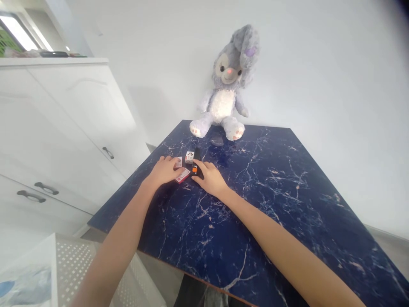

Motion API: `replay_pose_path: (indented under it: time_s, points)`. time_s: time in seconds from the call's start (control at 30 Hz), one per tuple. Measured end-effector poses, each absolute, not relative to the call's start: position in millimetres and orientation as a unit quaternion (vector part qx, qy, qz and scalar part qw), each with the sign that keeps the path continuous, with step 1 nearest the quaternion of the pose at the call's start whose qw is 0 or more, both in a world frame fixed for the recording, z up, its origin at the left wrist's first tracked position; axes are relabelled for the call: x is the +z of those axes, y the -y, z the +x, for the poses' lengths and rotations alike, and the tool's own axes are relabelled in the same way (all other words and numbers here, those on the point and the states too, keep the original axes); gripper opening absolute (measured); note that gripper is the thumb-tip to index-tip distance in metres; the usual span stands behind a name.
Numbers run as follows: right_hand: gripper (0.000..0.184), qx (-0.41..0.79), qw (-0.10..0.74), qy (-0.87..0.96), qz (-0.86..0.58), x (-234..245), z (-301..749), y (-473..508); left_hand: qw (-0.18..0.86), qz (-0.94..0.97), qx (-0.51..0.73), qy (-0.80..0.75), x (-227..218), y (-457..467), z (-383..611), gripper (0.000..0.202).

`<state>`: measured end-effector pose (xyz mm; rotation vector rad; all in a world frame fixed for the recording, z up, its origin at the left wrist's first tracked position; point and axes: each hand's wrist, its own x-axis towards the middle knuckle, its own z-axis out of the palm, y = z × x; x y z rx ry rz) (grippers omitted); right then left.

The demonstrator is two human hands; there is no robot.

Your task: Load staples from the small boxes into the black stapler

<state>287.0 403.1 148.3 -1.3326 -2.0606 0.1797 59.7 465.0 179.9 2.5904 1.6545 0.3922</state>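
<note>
On the dark blue tabletop, my left hand [163, 171] is curled around a small white box [179, 162], its thumb and fingers against it. Just in front of that thumb, touching or nearly so, lies a flat red-and-white box [182, 175]. My right hand [209, 178] has its thumb and index finger at a small black object with an orange patch [194, 169]; the object's exact kind is too small to make out. Between the two hands, a little farther back, stands a white cube-shaped box [189, 157] with a dark picture on top.
A grey plush rabbit [223, 102] sits at the table's far edge against the wall. A dark rounded item [217, 140] lies by its feet. White cabinets [64, 123] stand at the left, with a white perforated basket [75, 260] below the marbled table [281, 187].
</note>
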Motion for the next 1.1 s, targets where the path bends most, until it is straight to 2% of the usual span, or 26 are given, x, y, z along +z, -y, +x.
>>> replay_pose_path:
  time_s: [0.13,0.27,0.37,0.5,0.57,0.67,0.8,0.93,1.03,1.1]
  points:
    - [0.075,0.095,0.339,0.771,-0.531,151.4,298.4,-380.2,-0.050,0.814,0.120,-0.567,187.1,-459.2,65.0,0.056]
    - [0.055,0.079,0.339,0.780,-0.521,155.5,338.5,-328.6,-0.112,0.812,0.280,-0.500,195.7,-442.1,91.1,0.040]
    - [0.046,0.036,0.322,0.784,-0.530,158.3,374.4,-290.6,-0.056,0.869,0.343,-0.353,195.6,-411.8,130.4,0.032]
    - [0.041,0.010,0.315,0.781,-0.540,156.3,402.4,-270.1,0.061,0.951,0.253,-0.169,181.8,-369.3,187.3,0.040]
    - [0.046,0.007,0.313,0.771,-0.555,153.4,406.5,-271.6,0.101,0.956,0.221,-0.167,173.3,-359.4,204.5,0.047]
    - [0.053,0.007,0.293,0.771,-0.565,151.3,407.4,-276.8,0.121,0.961,0.194,-0.154,164.3,-357.7,213.0,0.038]
    - [0.046,0.021,0.272,0.806,-0.526,155.1,409.2,-276.8,0.119,0.962,0.202,-0.137,164.4,-361.6,209.9,0.032]
    - [0.038,0.033,0.265,0.807,-0.528,157.3,412.8,-273.4,0.058,0.942,0.259,-0.204,182.8,-383.0,183.0,0.027]
    - [0.034,0.035,0.256,0.805,-0.534,156.0,414.2,-273.0,-0.020,0.824,0.352,-0.444,196.7,-421.7,136.1,0.033]
    - [0.035,0.037,0.253,0.805,-0.536,155.3,414.4,-273.3,-0.049,0.746,0.359,-0.558,197.7,-451.8,102.8,0.038]
